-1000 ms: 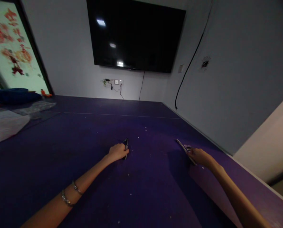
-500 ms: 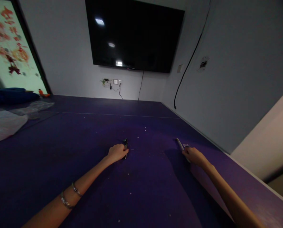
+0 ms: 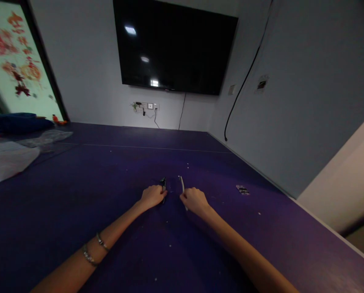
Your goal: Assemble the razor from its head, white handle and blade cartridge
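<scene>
My left hand point(image 3: 152, 196) is closed around a slim dark and silvery object point(image 3: 163, 181), whose dark top sticks up past the fingers. Its exact kind is too small to make out. Just to the right, my right hand point(image 3: 195, 200) grips a thin whitish stick-like tool point(image 3: 182, 184), which points away from me and slightly left. A short gap separates the two held things, both low over the purple tabletop point(image 3: 133, 252). Farther right lies a small flat packet with dark and clear parts point(image 3: 242, 190), apart from both hands.
Clear plastic sheeting point(image 3: 11, 160) and a dark blue cloth bundle point(image 3: 20, 123) lie at the far left. Small white specks dot the surface. Beyond it, a television point(image 3: 176, 49) hangs above wall sockets point(image 3: 150, 106). A black cable point(image 3: 243, 83) dangles along the right wall.
My right hand has moved left with the whitish stick, from beside the small packet to near my left hand. The packet now shows fully. My left hand has hardly moved.
</scene>
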`<state>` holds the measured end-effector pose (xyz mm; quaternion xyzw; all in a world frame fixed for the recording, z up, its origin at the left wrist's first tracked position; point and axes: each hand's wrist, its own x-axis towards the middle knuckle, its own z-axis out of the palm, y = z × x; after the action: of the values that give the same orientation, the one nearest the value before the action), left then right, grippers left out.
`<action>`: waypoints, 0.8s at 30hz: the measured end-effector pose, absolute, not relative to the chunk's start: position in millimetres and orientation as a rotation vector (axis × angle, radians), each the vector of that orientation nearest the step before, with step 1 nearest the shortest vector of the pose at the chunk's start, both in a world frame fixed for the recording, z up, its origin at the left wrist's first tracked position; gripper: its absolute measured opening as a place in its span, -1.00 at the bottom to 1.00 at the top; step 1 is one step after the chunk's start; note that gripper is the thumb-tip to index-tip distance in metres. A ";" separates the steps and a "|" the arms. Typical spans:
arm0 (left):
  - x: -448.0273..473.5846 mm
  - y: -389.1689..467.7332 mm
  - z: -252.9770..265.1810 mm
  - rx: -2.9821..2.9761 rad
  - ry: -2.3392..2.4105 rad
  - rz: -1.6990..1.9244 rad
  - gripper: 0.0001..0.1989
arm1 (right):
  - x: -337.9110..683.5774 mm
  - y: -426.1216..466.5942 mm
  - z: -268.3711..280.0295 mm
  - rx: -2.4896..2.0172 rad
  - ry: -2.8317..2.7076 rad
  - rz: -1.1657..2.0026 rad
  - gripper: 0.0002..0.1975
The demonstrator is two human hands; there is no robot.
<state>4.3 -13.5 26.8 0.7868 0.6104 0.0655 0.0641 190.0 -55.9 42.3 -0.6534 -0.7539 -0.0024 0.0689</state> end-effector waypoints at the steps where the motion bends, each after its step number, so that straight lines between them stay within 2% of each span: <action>1: 4.2 -13.6 26.1 2.375 1.846 0.198 -0.62 | 182.8 -55.7 42.6 -1.958 -2.281 -0.008 -0.62; 24: 5.3 -14.4 26.9 2.365 1.837 0.158 -0.62 | 149.2 -48.0 34.9 -1.889 -2.364 0.024 -0.59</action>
<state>5.3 -14.4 26.9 0.7866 0.6111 0.0525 0.0713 149.2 -48.0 34.9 -0.6233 -0.7798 0.0078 0.0576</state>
